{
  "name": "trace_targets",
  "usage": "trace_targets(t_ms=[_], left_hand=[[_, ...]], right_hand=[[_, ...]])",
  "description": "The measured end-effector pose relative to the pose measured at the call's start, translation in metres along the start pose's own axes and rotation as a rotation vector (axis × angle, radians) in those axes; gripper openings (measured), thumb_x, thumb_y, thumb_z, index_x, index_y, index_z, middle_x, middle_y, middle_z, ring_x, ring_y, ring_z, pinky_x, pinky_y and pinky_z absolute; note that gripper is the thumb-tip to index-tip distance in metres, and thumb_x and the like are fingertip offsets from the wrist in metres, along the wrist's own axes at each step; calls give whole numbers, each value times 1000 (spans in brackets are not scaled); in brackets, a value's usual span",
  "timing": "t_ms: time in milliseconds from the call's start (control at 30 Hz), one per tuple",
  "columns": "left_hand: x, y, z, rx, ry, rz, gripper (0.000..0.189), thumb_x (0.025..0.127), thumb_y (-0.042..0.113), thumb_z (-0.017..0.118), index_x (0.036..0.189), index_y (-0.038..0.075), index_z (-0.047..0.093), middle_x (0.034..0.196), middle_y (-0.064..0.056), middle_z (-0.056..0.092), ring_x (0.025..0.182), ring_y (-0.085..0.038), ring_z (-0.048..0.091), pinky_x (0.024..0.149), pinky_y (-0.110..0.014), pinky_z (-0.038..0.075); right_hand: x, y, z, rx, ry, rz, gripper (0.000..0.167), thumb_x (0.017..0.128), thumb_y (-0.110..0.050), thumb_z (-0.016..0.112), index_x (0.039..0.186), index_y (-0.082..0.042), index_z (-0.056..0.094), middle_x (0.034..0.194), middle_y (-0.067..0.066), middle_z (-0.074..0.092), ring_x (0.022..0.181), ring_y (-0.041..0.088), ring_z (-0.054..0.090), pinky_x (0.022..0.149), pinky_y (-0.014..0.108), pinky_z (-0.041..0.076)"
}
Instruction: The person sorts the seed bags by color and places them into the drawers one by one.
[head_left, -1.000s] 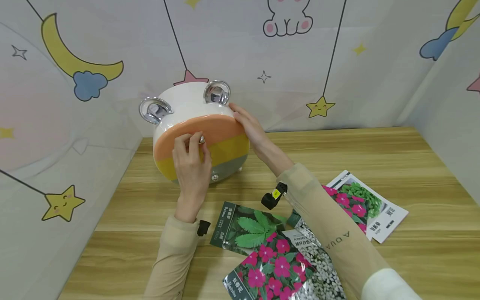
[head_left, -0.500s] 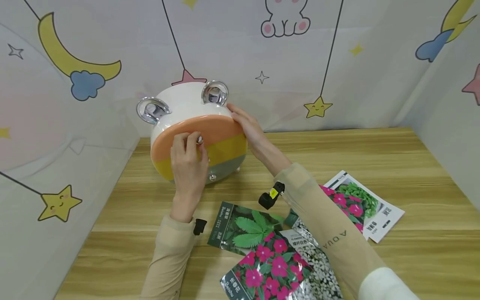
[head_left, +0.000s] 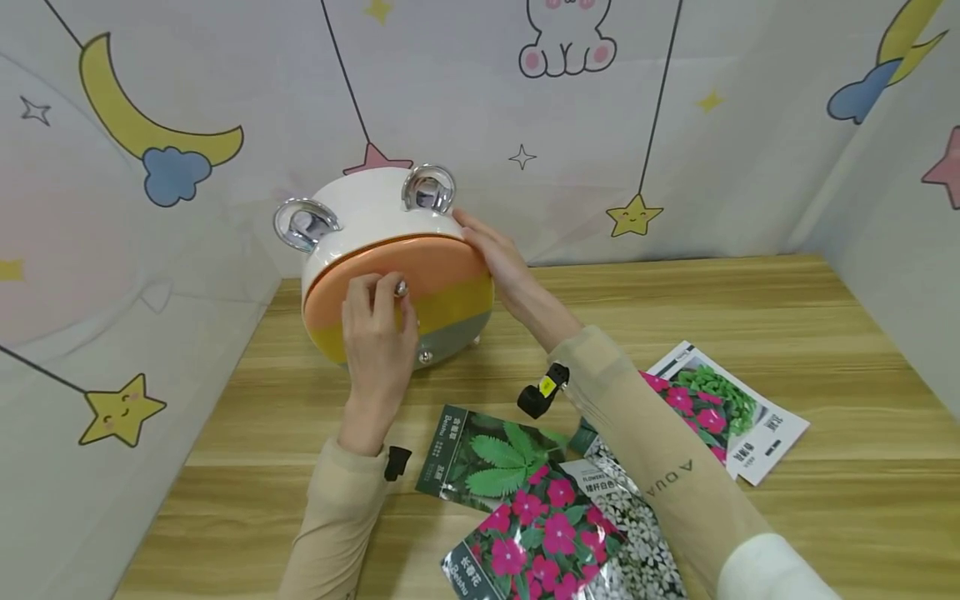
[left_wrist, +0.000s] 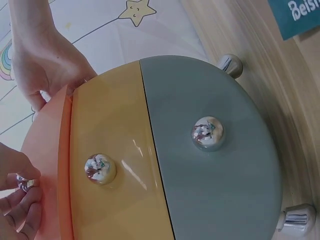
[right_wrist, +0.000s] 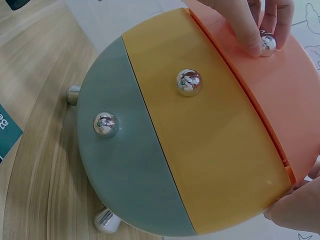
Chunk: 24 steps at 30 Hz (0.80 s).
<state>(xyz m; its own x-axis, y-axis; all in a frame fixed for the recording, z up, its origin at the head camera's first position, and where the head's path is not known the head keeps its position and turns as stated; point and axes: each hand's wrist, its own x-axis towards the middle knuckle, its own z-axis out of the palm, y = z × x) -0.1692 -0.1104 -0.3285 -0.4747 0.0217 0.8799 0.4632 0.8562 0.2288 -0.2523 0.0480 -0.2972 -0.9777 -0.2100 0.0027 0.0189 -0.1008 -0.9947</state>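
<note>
Left hand (head_left: 379, 330) pinches the top knob (head_left: 402, 288); right hand (head_left: 499, 253), seemingly straight-fingered, touches the cabinet (head_left: 444, 292) alongside.

Table (head_left: 825, 342): wood-grain top. Thereon: 1 rounded white cabinet (head_left: 442, 267), silver-footed, 3-colour front; 1 leaf-picture packet (head_left: 495, 458) and 1 white-flower packet (head_left: 641, 525), both overlapped by 1 pink-flower packet (head_left: 540, 533); at right, 1 green-plant packet (head_left: 750, 421), another pink-flower packet (head_left: 686, 406).

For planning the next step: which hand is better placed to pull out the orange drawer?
Probably the left hand: it pinches the knob on the orange drawer; the right hand rests against the cabinet.
</note>
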Motion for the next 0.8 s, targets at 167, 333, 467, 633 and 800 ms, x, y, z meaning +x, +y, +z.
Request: trace_targets(t_ms=[167, 333, 467, 633, 800], left_hand=[[-2, 1, -3, 19, -8, 19, 16, 87, -2, 60, 103, -1, 59, 97, -20, 52, 83, -32, 53, 68, -41, 43], [-3, 4, -7, 27, -15, 33, 16, 87, -2, 61, 103, -1, 59, 96, -19, 52, 81, -32, 52, 66, -40, 43], [-5, 6, -10, 43, -15, 51, 16, 87, -1, 62, 103, -1, 59, 95, -19, 53, 78, -32, 51, 64, -40, 42], [-8, 9, -13, 57, -11, 71, 18, 86, -2, 63, 103, -1, 59, 94, -19, 53, 79, -31, 52, 62, -39, 42], [-11, 13, -16, 49, -12, 71, 18, 86, -1, 64, 103, -1, 60, 94, -19, 54, 79, -31, 52, 62, -38, 41]], right_hand=[[0, 0, 0, -5, -3, -2, 43, 101, -26, 43, 144, -23, 46, 151, -10, 42, 144, 7, 30, 122, 32, 19], [0, 0, 0, -8, -8, 5, 43, 101, -27, 42, 144, -25, 45, 152, -11, 41, 145, 7, 29, 122, 34, 19], [-2, 0, 0, -11, -8, 11, 43, 101, -28, 42, 144, -25, 45, 152, -11, 41, 145, 9, 30, 122, 35, 21], [-1, 1, -1, 1, -8, 12, 43, 101, -27, 43, 144, -25, 45, 152, -11, 41, 145, 8, 29, 121, 34, 21], [0, 3, -2, 17, -7, 10, 43, 101, -26, 44, 144, -24, 45, 152, -11, 41, 145, 8, 30, 121, 33, 21]])
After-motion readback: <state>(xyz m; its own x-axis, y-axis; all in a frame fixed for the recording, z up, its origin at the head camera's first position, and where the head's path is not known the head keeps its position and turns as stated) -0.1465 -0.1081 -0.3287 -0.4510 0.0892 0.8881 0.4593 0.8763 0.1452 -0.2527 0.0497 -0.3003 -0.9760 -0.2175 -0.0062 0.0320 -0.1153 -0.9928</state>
